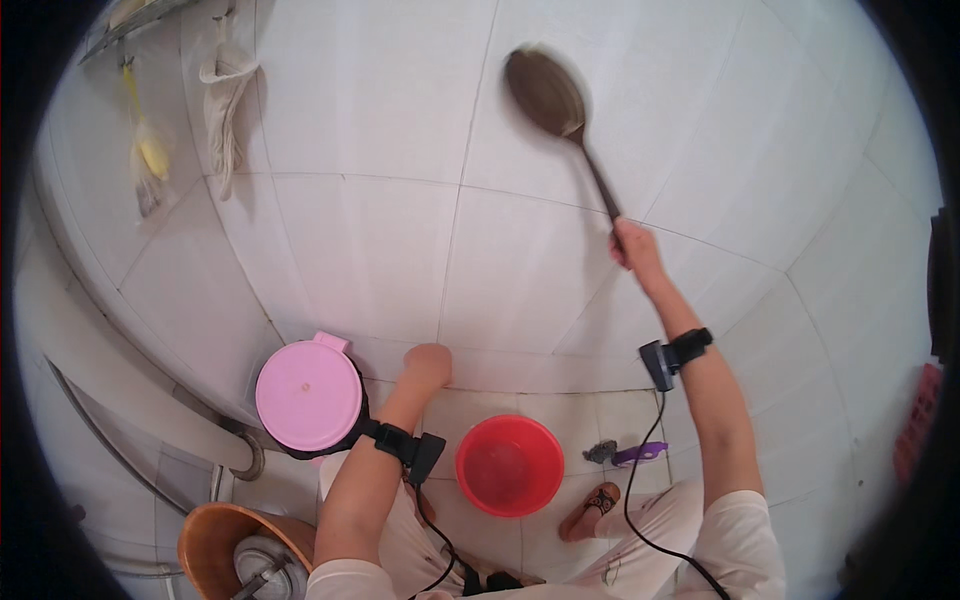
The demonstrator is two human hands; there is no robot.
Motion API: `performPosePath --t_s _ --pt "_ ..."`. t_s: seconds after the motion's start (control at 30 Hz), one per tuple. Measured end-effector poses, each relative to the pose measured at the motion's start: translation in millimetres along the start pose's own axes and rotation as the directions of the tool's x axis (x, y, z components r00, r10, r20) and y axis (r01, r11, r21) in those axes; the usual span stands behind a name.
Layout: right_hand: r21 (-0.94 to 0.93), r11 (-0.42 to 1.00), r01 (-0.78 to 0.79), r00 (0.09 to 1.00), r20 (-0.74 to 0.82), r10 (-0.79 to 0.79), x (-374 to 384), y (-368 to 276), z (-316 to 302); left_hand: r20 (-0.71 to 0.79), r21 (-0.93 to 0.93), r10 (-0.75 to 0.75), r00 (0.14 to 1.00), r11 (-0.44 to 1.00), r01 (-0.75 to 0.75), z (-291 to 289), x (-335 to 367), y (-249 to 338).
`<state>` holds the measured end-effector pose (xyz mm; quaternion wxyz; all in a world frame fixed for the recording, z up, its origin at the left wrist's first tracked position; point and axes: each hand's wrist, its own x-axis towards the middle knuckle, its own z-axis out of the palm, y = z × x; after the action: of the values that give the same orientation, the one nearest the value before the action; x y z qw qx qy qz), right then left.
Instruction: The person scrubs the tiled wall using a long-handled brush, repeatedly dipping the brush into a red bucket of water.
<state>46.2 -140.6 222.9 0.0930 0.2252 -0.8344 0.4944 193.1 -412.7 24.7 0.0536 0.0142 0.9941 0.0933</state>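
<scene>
My right hand is closed round the thin handle of a dark, long-handled ladle. Its oval bowl is raised in front of the white tiled wall and slightly blurred; whether it touches the wall I cannot tell. Low by the wall is my left hand, seen from the back with its fingers hidden, between a pink-lidded bin and a red basin. The basin stands on the floor between my feet and seems to hold some water. Faint streaks run down the tiles.
A purple-handled scrubber with a grey scouring pad lies right of the basin. At the lower left stands an orange-brown bucket, beside a thick white pipe. A cloth glove-like item and a bagged yellow brush hang upper left.
</scene>
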Motion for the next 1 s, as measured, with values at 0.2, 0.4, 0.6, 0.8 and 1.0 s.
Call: performPosePath --t_s 0.2,0.4,0.6,0.8,1.0 --pt "-0.427 0.903 0.051 0.980 0.195 0.037 -42 45 16 -0.013 -0.034 -0.016 1.000 0.999 0.015 0 -10 -12" --pt "-0.633 0.764 0.121 0.980 0.200 0.010 -56 34 -38 0.036 -0.019 -0.086 0.996 0.996 0.087 -6 -24 -22" --pt "-0.544 0.838 -0.029 0.987 0.119 0.111 -65 51 -41 0.030 0.001 -0.105 0.994 0.994 0.105 -18 -30 -11" --pt "-0.438 0.893 0.105 0.979 0.205 -0.014 -28 -8 30 0.139 0.067 -0.086 0.986 0.995 0.077 -24 -34 -5" --pt "-0.410 0.912 0.014 1.000 0.004 -0.014 -48 35 -55 0.105 0.066 -0.019 0.994 0.998 0.012 -13 -31 -9"
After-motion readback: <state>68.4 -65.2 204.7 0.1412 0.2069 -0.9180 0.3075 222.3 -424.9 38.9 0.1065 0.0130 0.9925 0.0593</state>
